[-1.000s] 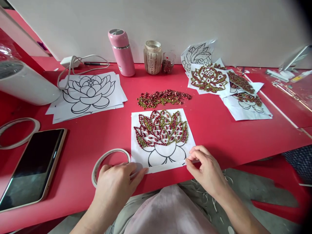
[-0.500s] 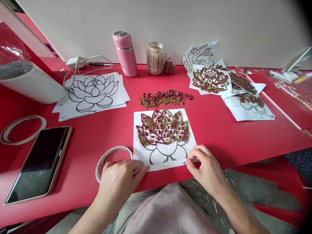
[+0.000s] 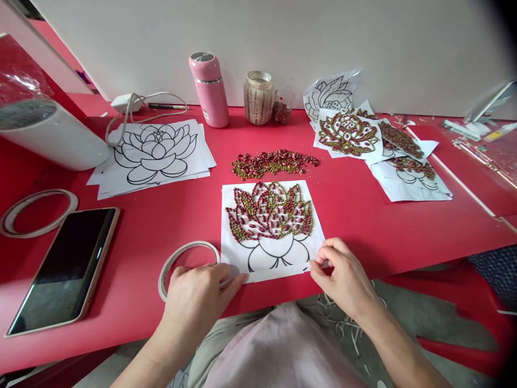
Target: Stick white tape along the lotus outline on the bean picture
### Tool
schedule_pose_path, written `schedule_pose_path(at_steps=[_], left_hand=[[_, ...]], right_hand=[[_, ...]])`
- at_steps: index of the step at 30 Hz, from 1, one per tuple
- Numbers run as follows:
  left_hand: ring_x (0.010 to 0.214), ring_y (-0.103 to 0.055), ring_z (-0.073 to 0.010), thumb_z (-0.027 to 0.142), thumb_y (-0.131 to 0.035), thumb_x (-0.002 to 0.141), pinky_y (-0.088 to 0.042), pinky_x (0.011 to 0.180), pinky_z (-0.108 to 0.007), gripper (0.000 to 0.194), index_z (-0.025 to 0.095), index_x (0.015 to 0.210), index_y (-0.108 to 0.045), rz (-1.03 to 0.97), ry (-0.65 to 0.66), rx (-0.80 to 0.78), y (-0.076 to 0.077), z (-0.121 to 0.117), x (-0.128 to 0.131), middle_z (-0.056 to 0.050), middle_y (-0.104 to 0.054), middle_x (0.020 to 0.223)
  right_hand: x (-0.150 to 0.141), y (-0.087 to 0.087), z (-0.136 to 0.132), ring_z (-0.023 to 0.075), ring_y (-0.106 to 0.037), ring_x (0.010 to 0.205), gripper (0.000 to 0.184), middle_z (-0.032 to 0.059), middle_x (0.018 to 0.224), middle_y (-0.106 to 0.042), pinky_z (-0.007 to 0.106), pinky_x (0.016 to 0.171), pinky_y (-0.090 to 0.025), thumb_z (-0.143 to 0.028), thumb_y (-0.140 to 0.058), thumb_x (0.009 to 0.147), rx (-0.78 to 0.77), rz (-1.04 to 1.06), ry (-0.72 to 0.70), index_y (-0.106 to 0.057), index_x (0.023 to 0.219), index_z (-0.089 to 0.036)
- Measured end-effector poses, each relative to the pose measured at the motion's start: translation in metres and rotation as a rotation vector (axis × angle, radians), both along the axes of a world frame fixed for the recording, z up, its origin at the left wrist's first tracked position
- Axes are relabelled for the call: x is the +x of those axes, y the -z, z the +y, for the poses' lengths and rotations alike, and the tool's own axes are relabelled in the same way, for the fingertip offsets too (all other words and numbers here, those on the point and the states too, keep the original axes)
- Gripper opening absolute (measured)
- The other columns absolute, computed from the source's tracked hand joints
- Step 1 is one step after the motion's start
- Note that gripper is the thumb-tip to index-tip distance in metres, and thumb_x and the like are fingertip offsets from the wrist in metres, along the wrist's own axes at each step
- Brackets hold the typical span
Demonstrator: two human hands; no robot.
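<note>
On the table lies a sheet of paper [image 3: 231,253] with a lotus drawing. Red and green beans fill its upper petals; the lower ones are bare outlines. A white strip of tape [image 3: 278,273] runs along the sheet's bottom edge. At the strip's left end is my left hand [image 3: 204,285], palm down, with fingers curled and thumb closed on it. My right hand [image 3: 343,275] pinches the other end between thumb and forefinger, at the sheet's lower right corner. A tape roll [image 3: 165,269] lies flat, partly behind my left hand. Loose beans [image 3: 274,163] are heaped beyond the sheet.
Left are a phone [image 3: 60,269], another tape roll [image 3: 8,221], printed lotus sheets [image 3: 161,145], a cable [image 3: 131,110] and a white cylinder [image 3: 60,134]. A pink flask [image 3: 210,94], jar [image 3: 257,99] and small cup [image 3: 283,108] stand behind. Bean-covered sheets [image 3: 351,132] lie at right.
Both hands keep nearly the same places at the sheet's bottom edge. The view has shifted very slightly; nothing has been taken up or let go.
</note>
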State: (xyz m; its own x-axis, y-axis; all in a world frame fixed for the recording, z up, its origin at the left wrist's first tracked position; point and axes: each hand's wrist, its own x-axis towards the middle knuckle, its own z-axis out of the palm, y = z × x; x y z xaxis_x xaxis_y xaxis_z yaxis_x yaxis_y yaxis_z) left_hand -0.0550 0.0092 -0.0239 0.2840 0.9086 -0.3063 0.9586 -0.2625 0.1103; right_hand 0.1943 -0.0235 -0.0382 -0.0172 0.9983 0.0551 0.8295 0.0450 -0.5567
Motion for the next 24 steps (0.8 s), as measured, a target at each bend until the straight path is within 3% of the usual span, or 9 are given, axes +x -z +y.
schedule_pose_path(at_steps=[10,24], left_hand=[[0.052,-0.052,-0.0160,0.054,-0.030,0.083,-0.023,0.058,-0.028,0.048,0.019,0.053,-0.045,0.008,-0.008,-0.005,0.0006,-0.0007,-0.0005,0.001,-0.052,0.048],[0.051,-0.048,-0.0142,0.054,-0.032,0.083,-0.021,0.056,-0.027,0.047,0.019,0.053,-0.041,-0.015,-0.024,-0.037,-0.0012,-0.0001,0.0011,0.002,-0.049,0.050]], right_hand=[[0.0046,0.0006,-0.0024,0.0099,-0.042,0.055,0.004,0.0001,0.076,-0.042,0.021,0.051,-0.040,-0.021,-0.049,0.076,0.009,0.062,0.050,-0.046,0.077,-0.019],[0.0101,0.0071,-0.0058,0.0114,-0.049,0.060,0.009,-0.0002,0.073,-0.049,0.023,0.059,-0.043,-0.027,-0.050,0.082,0.040,0.161,0.101,-0.051,0.084,-0.018]])
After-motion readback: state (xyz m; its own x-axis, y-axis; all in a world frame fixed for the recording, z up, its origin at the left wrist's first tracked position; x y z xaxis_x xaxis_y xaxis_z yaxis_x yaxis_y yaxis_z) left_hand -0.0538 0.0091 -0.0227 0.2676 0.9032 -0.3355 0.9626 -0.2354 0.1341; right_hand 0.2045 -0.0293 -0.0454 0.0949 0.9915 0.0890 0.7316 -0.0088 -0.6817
